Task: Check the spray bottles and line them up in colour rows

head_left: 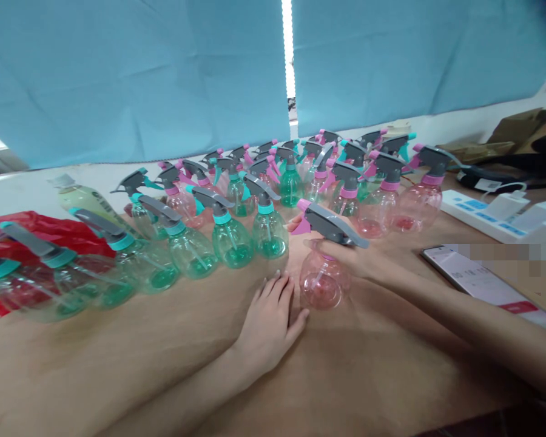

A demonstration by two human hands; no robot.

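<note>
A pink spray bottle (324, 285) with a grey and pink trigger head stands on the wooden table (173, 370), tilted slightly in the view. My right hand (341, 254) is closed around its neck, just under the head; some fingers are hidden behind it. To the left of this bottle my left hand (269, 321) lies flat on the table, fingers stretched out, holding nothing. Just beyond the left hand is a green spray bottle (272, 233) with a turquoise collar. Another green spray bottle (232, 243) stands to its left in the same row.
Several more green and pink spray bottles crowd the back. A red plastic bag (40, 227) and a drink bottle (88, 200) are at left. On the right lie a phone (477, 282), a white power strip (482, 215) and a coiled black cable (491, 181). A blue curtain (141, 79) hangs behind.
</note>
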